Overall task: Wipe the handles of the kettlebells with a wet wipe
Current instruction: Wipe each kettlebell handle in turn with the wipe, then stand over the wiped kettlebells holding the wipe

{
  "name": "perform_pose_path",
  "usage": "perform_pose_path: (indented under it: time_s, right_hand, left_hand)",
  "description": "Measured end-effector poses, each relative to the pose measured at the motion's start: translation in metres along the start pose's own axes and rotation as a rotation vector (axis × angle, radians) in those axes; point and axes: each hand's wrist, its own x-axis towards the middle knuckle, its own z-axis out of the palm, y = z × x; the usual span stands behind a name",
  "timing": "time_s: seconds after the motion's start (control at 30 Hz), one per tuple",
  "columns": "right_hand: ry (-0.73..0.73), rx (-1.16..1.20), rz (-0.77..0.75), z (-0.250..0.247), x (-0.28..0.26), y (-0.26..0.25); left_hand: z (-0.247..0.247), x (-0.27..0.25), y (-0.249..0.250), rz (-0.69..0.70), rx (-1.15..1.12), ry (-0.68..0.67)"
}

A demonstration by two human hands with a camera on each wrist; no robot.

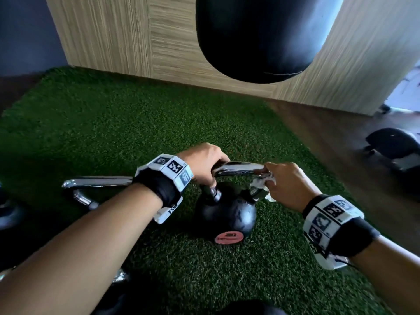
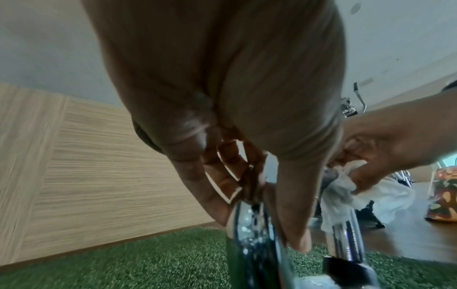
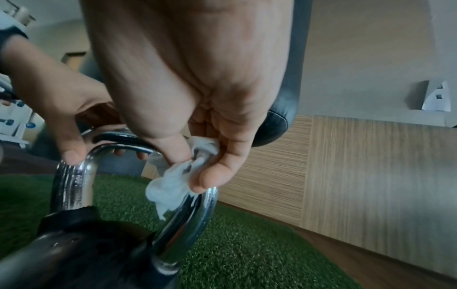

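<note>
1. right hand [image 1: 287, 185] pinches the wipe [image 3: 173, 187] around the handle's [image 1: 238, 168] right bend.
2. left hand [image 1: 204, 164] grips the left bend, steadying the kettlebell [image 1: 225, 214] mid-turf [image 1: 136, 123].
3. best to wrap fully, then slide along the chrome, keeping pressure.

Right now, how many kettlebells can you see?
2 for sure: one kettlebell under both hands, another's handle to its left. Dark shapes at the left edge may be more.

punching bag [image 1: 261, 35]: top cut off | second kettlebell [image 1: 91, 189]: body hidden behind left forearm | red label [image 1: 229, 237]: text unreadable
</note>
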Motion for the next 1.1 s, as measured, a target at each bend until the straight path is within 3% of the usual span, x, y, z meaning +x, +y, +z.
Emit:
perform_pose_path:
  time_s: [0.2,0.3,0.43,0.53,0.77,0.97,1.1]
  right_hand:
    - [-0.082,-0.008,0.189,-0.02,0.014,-0.028]
    - [-0.188,-0.134,0.222,-0.037,0.013,-0.043]
    - [-0.243,-0.069,0.288,-0.067,-0.017,-0.065]
    - [-0.252,0.057,0.326,-0.101,-0.049,-0.079]
    - [-0.356,0.385,0.367,-0.216,-0.14,-0.113]
    - [-0.308,0.497,0.408,-0.346,-0.214,-0.128]
    - [-0.297,0.58,0.538,-0.442,-0.275,-0.124]
  left_hand:
    - [0.012,-0.023,0.005,-0.037,-0.168,0.214]
    - [0.016,-0.045,0.02,-0.124,-0.241,0.313]
    - [0.001,-0.094,0.043,-0.281,-0.307,0.389]
    - [-0.024,-0.136,0.07,-0.365,-0.319,0.323]
    - [-0.119,-0.206,0.151,-0.414,-0.253,0.147]
    - [-0.23,-0.243,0.263,-0.49,-0.293,0.105]
    - [-0.31,-0.269,0.354,-0.464,-0.295,0.065]
